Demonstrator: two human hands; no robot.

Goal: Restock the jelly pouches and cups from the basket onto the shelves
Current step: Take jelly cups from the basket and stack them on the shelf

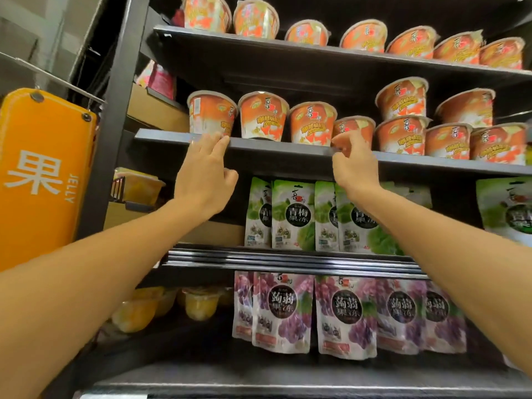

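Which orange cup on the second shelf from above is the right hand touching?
The fourth cup from the left, just left of the stacked pair; the right hand curls its fingers on its lower front.

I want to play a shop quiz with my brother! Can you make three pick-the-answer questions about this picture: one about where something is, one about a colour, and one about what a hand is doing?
1. Where are the green pouches?
A) on the top shelf
B) right under the lower row of orange cups
C) in a basket on the floor

2. What colour are the pouches on the lowest row?
A) purple
B) blue
C) red

3. What is the right hand doing?
A) hanging down
B) holding a green pouch
C) reaching up with its fingers on an orange cup

Answers:
1 B: the green pouches sit just beneath those cups.
2 A: the packs are purple.
3 C: the arm is stretched up and the fingers are on the cup.
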